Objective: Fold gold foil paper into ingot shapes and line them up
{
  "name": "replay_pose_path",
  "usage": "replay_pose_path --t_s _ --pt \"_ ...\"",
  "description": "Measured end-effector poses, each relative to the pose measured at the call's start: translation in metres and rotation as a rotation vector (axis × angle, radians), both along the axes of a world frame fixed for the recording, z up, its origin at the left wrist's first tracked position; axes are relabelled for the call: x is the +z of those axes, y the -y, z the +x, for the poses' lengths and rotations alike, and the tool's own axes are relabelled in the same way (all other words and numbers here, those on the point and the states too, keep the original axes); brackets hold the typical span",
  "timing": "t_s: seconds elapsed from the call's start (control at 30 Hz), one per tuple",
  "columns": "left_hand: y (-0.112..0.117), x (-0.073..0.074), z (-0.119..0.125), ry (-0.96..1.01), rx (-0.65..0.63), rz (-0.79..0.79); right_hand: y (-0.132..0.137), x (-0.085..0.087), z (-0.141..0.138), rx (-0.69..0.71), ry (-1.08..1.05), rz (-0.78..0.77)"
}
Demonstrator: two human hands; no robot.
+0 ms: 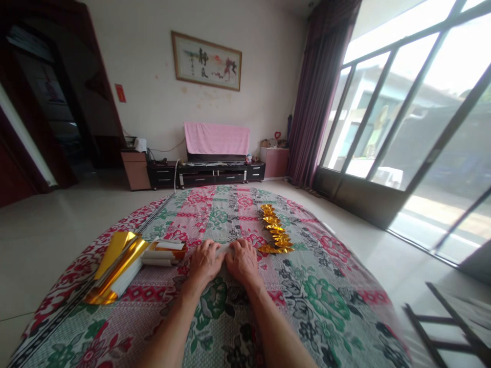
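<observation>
My left hand [205, 261] and my right hand [244, 262] are side by side over the middle of the cloth-covered table. Their fingers are curled down on a pale piece of paper [223, 249], which shows only in the gap between them; the rest is hidden. Left of my hands lie white-backed paper rolls [159, 258] with some gold showing. Beside them is a loose pile of gold foil paper [118, 263], partly curled. To the right of my right hand, folded gold foil pieces [276, 230] lie in an overlapping row.
A flowered tablecloth [330, 301] covers the round table. Beyond its far edge stands a low black cabinet [203, 179], with a pink cloth [217, 138] draped above it. A dark-framed stool or chair [441, 322] is at the lower right, below the glass doors.
</observation>
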State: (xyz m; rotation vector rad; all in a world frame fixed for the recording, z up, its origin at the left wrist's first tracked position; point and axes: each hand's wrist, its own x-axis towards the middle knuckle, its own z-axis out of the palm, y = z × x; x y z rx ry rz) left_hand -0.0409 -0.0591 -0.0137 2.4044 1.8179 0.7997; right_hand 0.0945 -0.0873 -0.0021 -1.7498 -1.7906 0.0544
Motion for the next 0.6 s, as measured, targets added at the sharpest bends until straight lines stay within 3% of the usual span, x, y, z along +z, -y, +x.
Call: replay_pose_path --t_s 0.23,0.6 --pt "-0.002 0.001 -0.008 0.036 -0.075 -0.057 -0.006 -0.003 0.012 0.089 -0.015 -0.071" --pt "-0.01 -0.004 -0.015 0.169 -0.098 -0.114 -0.01 -0.004 0.011 0.047 -0.045 -0.084"
